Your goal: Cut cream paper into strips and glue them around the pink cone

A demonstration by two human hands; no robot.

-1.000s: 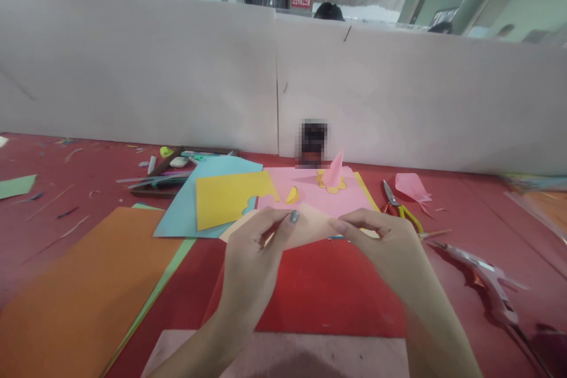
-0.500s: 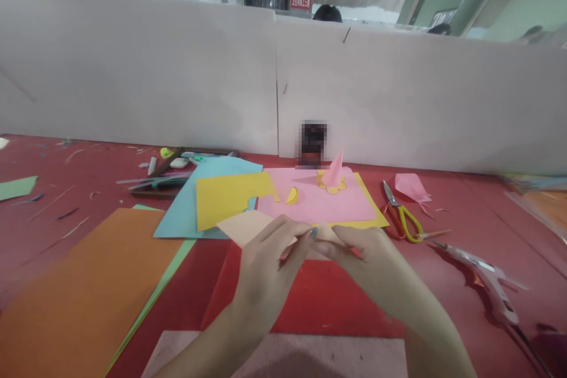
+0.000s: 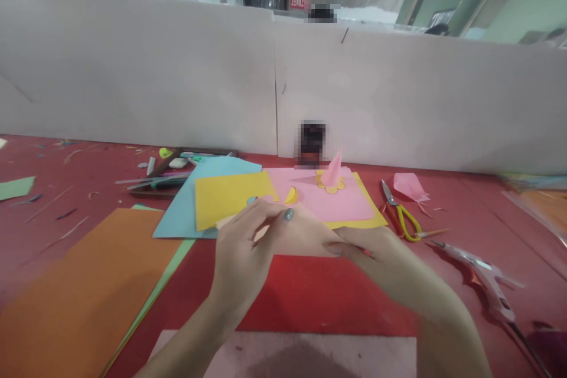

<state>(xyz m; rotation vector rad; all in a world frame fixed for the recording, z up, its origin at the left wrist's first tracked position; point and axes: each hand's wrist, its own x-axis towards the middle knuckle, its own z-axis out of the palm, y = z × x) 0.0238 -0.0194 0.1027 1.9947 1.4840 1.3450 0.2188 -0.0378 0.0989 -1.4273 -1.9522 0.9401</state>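
Over the far part of a bright red sheet (image 3: 328, 295) on the red surface (image 3: 469, 207), both hands hold a piece of peach paper (image 3: 305, 230). The left hand (image 3: 241, 248) pinches its left part, the thumb (its nail a shiny blue-green) lying on top; the right hand (image 3: 372, 251) pinches the paper's right end between thumb and fingers. Beyond it lies a pink sheet (image 3: 354, 205), and near that sheet's far right corner a pink cone (image 3: 332, 172) stands on a yellow flower shape (image 3: 332, 190). Left of these, a yellow sheet (image 3: 234, 195) overlaps a blue sheet (image 3: 181, 212). Right of the pink sheet lie scissors (image 3: 388, 195), with a glue gun (image 3: 482, 269) nearer the viewer. A cluttered tray (image 3: 150, 194) sits near the surface's far edge, close to the white partition (image 3: 133, 71).
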